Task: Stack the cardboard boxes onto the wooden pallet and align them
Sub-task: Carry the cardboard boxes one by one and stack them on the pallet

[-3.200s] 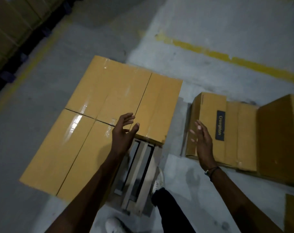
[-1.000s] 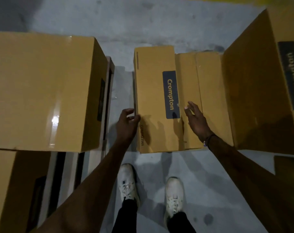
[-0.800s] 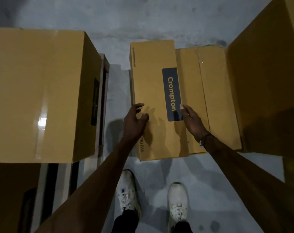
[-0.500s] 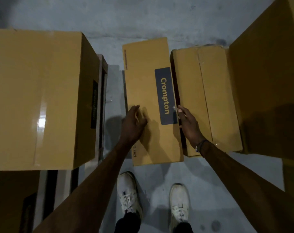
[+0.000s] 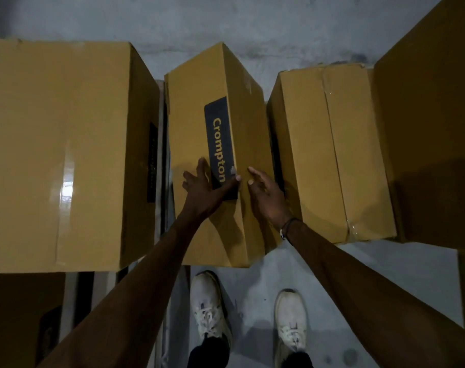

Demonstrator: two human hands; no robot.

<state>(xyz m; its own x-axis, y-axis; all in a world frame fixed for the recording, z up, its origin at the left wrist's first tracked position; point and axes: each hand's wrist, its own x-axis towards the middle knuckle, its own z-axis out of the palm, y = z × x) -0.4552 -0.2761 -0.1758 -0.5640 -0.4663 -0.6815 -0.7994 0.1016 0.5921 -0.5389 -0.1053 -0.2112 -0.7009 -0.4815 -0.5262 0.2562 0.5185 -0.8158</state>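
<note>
A cardboard box with a dark "Crompton" label (image 5: 197,115) stands tipped up on one long edge on the floor, its ridge turned toward me. My left hand (image 5: 204,187) lies spread on its left face, over the label's near end. My right hand (image 5: 266,195) presses the right face just across the ridge, so the box is held between both palms. To the left, a big taped box (image 5: 61,155) sits on the wooden pallet (image 5: 161,123), whose slats show in a narrow strip beside it. A lower box (image 5: 18,314) fills the pallet's near corner.
Another taped box (image 5: 332,155) rests on the grey floor just right of the tipped one, and a tall box (image 5: 433,115) rises beyond it at the right edge. My white shoes (image 5: 210,306) (image 5: 290,320) stand on bare concrete in front of the boxes.
The Crompton box has been pulled left away from its neighbour and tipped from flat onto its edge. My left hand slid from its left side onto the label; my right hand moved onto the raised face.
</note>
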